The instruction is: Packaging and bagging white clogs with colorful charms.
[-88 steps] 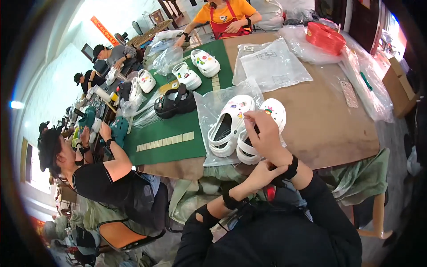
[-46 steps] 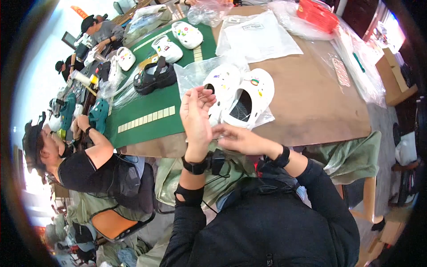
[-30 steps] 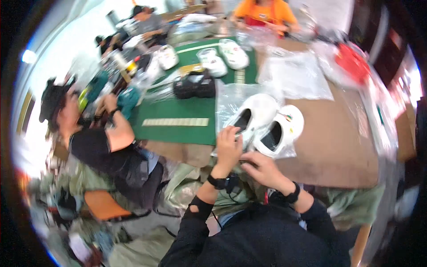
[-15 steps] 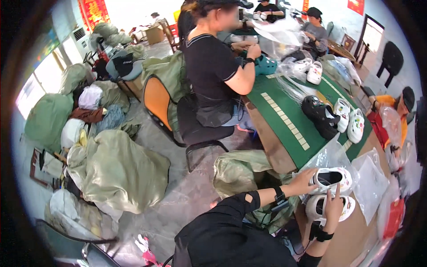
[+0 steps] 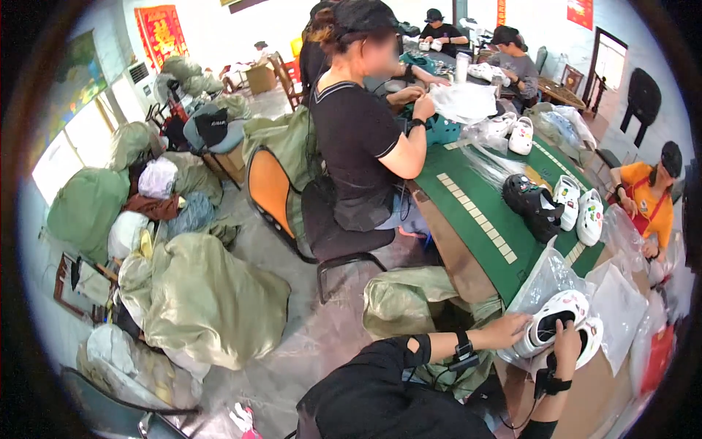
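At the near right of the table, two white clogs stand side by side, pressed together. The left clog (image 5: 557, 301) has small charms on its holed toe and a dark inside. The right clog (image 5: 594, 338) is partly covered by my hand. My left hand (image 5: 506, 331) is closed on the left clog's heel side, thumb and fingers pinching its rim. My right hand (image 5: 565, 345) grips where the two clogs meet, with fingertips over their openings; the exact hold is partly hidden. A clear plastic bag (image 5: 545, 272) lies just beyond the clogs.
Black clogs (image 5: 528, 206) and white charmed clogs (image 5: 589, 217) stand on the green table mat (image 5: 468, 197). A person in black (image 5: 358, 139) sits at the table's left side. Another in orange (image 5: 643, 194) is at the right. Large green sacks (image 5: 216, 300) fill the floor at left.
The two clogs have been brought together and tilted, toes turned away and right. My right hand has gone from pointing at the near clog to gripping between both. The view has shifted slightly.
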Demonstrator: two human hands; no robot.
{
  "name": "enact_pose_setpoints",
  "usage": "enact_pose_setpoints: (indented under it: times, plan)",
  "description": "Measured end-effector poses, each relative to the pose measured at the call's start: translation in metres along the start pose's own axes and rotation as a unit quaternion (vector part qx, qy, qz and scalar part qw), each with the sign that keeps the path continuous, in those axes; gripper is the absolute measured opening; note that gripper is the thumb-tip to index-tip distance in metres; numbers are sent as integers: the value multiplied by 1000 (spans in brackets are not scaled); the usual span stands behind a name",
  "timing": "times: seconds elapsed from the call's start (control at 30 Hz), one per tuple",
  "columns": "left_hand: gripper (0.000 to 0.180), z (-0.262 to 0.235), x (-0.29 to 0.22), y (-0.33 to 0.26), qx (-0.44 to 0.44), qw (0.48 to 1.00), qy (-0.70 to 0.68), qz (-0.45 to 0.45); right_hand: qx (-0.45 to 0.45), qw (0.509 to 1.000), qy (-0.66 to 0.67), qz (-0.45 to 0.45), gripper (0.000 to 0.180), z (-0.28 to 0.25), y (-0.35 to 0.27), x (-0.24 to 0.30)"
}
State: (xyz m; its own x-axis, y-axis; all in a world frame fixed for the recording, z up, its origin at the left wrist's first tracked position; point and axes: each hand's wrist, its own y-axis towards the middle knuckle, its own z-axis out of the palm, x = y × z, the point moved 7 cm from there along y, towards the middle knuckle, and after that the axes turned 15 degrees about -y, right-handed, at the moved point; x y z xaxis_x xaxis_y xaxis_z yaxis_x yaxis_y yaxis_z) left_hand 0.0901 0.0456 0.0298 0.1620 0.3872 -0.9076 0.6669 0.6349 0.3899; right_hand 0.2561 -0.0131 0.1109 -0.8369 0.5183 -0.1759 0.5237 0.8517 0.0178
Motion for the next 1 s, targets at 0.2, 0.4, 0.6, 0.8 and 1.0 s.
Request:
enact_pose_setpoints:
  times: [0.2, 0.4, 0.6, 0.8, 1.0]
  plan:
    - [65, 14, 9, -7, 124, 987, 60, -85, 4, 999, 23, 42, 42, 15, 5, -15]
    - [85, 19, 10, -14, 177, 967, 168, -69, -51, 993, 47, 94, 44, 20, 5, -16]
    - [64, 25, 20, -23, 265, 923, 267, -83, -115, 976, 159, 94, 41, 33, -11, -45]
    - [50, 23, 6, -24, 240, 941, 232, -53, -209, 944, 232, 102, 48, 42, -50, -90]
    - [55, 8, 8, -26, 238, 935, 262, -10, -133, 952, 230, 150, 46, 16, -110, -109]
